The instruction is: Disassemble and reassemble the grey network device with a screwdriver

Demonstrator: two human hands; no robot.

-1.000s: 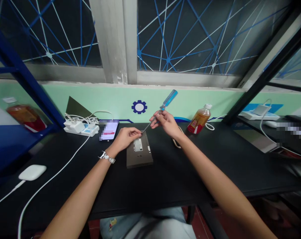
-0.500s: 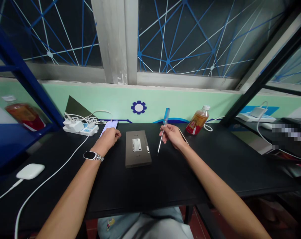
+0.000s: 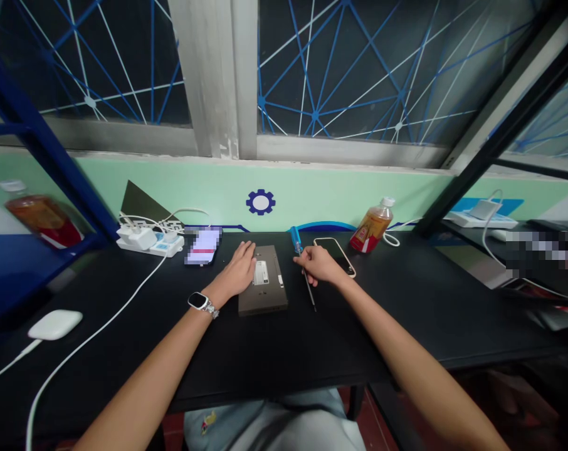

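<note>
A flat grey-brown box with a white label lies on the black desk in front of me. My left hand rests on its left side, fingers stretched out and pointing away from me. To the right of the box, my right hand pinches a screwdriver with a blue handle. Its metal shaft points down towards the desk, and the handle leans up and to the left. A phone in a light-rimmed case lies just behind my right hand and is partly covered by it.
A lit phone lies left of the box, near a white power strip with plugs and cables. A drink bottle stands at the back right. On the left are a white charging case and a long white cable.
My left hand has moved right, from the lit phone onto the box. My right hand has shifted slightly down and left, and the screwdriver has tipped so its handle leans left.
</note>
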